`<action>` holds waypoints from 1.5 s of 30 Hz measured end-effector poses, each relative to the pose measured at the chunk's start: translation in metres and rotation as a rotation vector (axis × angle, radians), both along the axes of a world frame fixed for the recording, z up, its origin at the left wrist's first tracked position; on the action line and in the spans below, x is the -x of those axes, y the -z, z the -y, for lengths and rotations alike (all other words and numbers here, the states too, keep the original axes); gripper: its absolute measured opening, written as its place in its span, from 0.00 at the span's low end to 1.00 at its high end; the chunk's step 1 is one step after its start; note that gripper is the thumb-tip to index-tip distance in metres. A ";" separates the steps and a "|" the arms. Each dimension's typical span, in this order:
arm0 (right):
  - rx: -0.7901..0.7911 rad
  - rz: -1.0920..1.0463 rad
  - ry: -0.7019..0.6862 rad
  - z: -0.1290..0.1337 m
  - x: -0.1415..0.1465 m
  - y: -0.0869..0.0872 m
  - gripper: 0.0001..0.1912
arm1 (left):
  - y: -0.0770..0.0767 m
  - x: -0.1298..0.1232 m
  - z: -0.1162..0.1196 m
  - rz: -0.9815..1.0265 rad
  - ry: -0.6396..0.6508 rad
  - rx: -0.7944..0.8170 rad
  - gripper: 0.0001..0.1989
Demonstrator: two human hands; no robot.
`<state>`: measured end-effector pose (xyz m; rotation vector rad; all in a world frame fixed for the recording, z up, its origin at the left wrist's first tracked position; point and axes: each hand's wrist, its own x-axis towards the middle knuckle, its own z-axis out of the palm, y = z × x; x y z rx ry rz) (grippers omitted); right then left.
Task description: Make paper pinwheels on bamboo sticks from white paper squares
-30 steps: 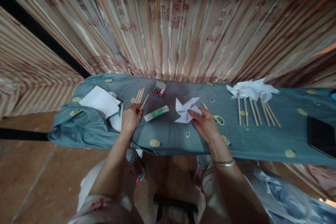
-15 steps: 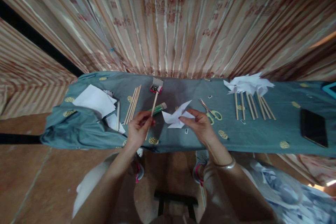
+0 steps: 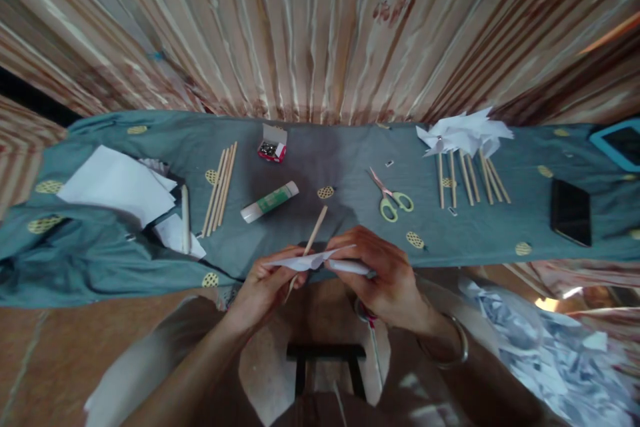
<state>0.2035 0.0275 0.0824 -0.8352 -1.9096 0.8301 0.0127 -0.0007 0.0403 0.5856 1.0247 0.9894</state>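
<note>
Close to the table's front edge, my left hand (image 3: 270,287) is closed around a thin wooden stick (image 3: 317,228), which slants up and away. Its fingers also touch one side of a white paper pinwheel (image 3: 300,261), seen nearly edge-on. My right hand (image 3: 385,277) pinches the pinwheel's other side, with the fingers curled over the folded blades. The stick passes behind the paper, so whether the two are joined cannot be seen. Beyond my hands lie a glue stick (image 3: 270,201), green-handled scissors (image 3: 389,199) and an open small box of metal pins (image 3: 273,149).
Several loose sticks (image 3: 220,190) and white paper sheets (image 3: 115,180) lie at left. Pinwheels on sticks (image 3: 465,135) are heaped at right, near a black phone (image 3: 571,213) and a blue-framed tablet (image 3: 620,145). A bag of paper scraps (image 3: 555,360) stands below the table's right side.
My hands have come together nearer my body, bringing the stick and the pinwheel against each other. The stick has moved away from the pin box. The pinwheel has turned nearly edge-on.
</note>
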 end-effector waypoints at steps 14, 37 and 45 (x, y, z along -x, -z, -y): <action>-0.270 0.113 0.119 -0.008 -0.012 0.001 0.11 | 0.008 -0.001 0.002 -0.087 0.160 0.019 0.14; -0.319 0.162 0.141 -0.011 -0.012 -0.001 0.09 | 0.016 0.001 0.003 -0.133 0.152 0.043 0.19; -0.284 0.148 0.142 -0.010 -0.012 0.002 0.07 | 0.018 0.002 0.003 -0.118 0.162 0.033 0.14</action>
